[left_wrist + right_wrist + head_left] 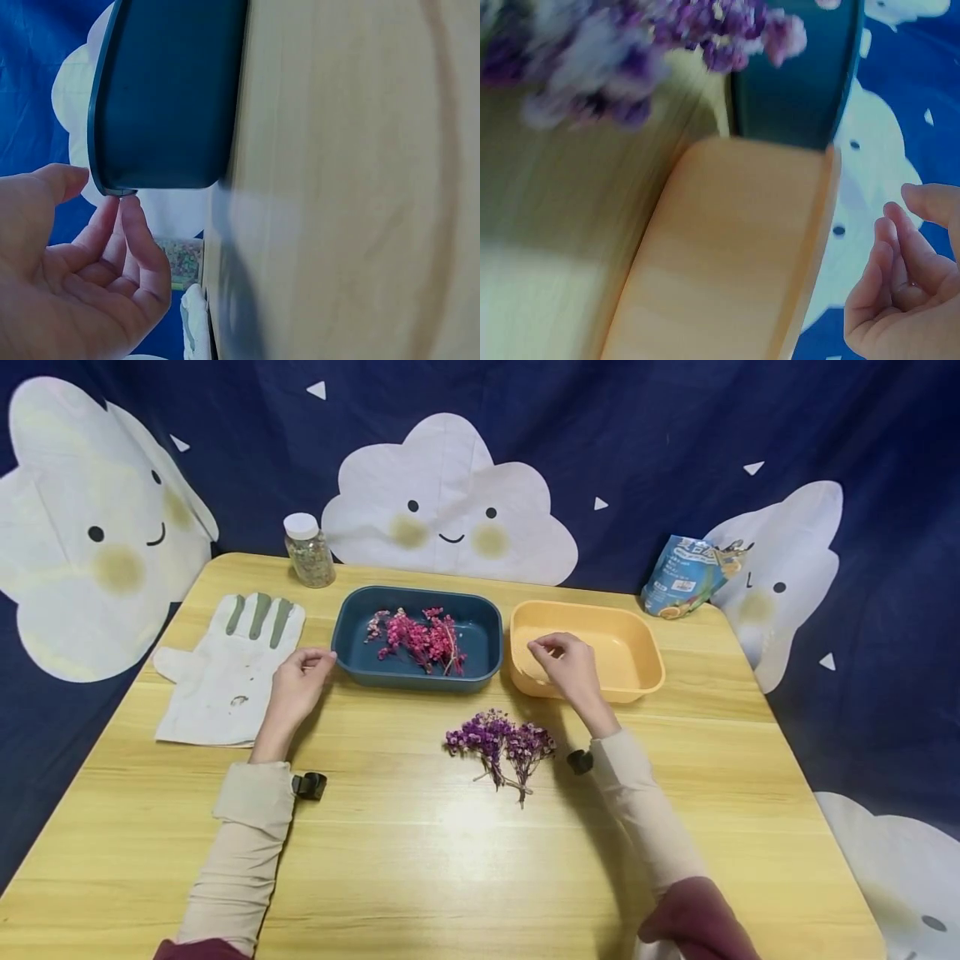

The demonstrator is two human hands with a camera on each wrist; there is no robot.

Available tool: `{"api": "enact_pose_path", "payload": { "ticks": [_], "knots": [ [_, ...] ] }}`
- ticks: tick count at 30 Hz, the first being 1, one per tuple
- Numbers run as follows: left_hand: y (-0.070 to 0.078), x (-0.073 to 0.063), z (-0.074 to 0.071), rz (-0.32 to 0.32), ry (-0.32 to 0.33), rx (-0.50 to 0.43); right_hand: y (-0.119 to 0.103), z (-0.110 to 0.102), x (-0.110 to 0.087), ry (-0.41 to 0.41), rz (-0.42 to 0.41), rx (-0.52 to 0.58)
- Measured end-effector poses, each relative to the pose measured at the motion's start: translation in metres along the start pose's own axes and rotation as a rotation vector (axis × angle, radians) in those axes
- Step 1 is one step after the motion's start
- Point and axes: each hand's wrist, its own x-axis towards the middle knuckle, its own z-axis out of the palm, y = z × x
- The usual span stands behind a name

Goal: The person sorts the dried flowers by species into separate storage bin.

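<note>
My left hand (300, 685) is at the left end of a dark blue plastic container (420, 680). In the left wrist view, its curled fingers (135, 232) touch the underside of the rim corner, with the thumb at the rim's edge. Pink dried flowers (423, 639) lie inside that container. Over the near left side of a yellow container (622, 647) hovers my right hand (570, 668). Its fingers are loosely bent, with a gap between thumb and fingertips and nothing held. Two small bunches of purple dried flowers (502, 743) lie on the table in front of the containers.
A white work glove (217, 685) with green-grey finger stripes lies flat at the left. Behind it stands a clear jar (310, 556) with a white lid. A blue pouch (686, 578) stands at the back right. A dark blue cloud-printed curtain (637, 427) borders the table (420, 877).
</note>
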Motion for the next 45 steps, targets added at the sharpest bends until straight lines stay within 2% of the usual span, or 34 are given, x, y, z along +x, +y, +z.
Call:
{"api": "enact_pose_path", "payload": {
  "ticks": [5,8,10,12,15,17,20,23,25,31,37,45],
  "knots": [
    [0.008,-0.004,-0.003,0.010,0.077,0.011,0.018,-0.022,-0.009,0.076,0.067,0.027],
    [0.017,-0.010,-0.004,0.047,0.132,0.003,0.031,-0.037,-0.014,0.123,0.133,0.028],
    [0.025,-0.017,-0.002,0.087,0.129,-0.009,0.041,-0.048,-0.017,0.166,0.186,0.021],
    [0.034,-0.025,0.003,0.135,0.076,-0.010,0.052,-0.059,-0.019,0.210,0.243,0.010],
    [0.047,-0.043,0.017,0.229,-0.060,-0.005,0.066,-0.074,-0.024,0.261,0.334,0.004],
    [0.054,-0.057,0.028,0.288,-0.149,-0.004,0.073,-0.082,-0.028,0.274,0.385,0.004],
    [0.064,-0.079,0.045,0.342,-0.253,-0.007,0.083,-0.092,-0.033,0.272,0.447,-0.003],
    [0.071,-0.098,0.062,0.323,-0.341,-0.023,0.093,-0.099,-0.035,0.256,0.512,0.006],
    [0.073,-0.109,0.074,0.296,-0.374,-0.031,0.099,-0.102,-0.037,0.241,0.548,0.015],
    [0.068,-0.131,0.109,0.231,-0.425,0.039,0.110,-0.105,-0.042,0.147,0.582,0.031],
    [0.064,-0.136,0.128,0.213,-0.465,0.154,0.114,-0.105,-0.044,0.120,0.579,0.074],
    [0.065,-0.128,0.137,0.179,-0.490,0.225,0.115,-0.106,-0.045,0.124,0.587,0.072]
  ]
}}
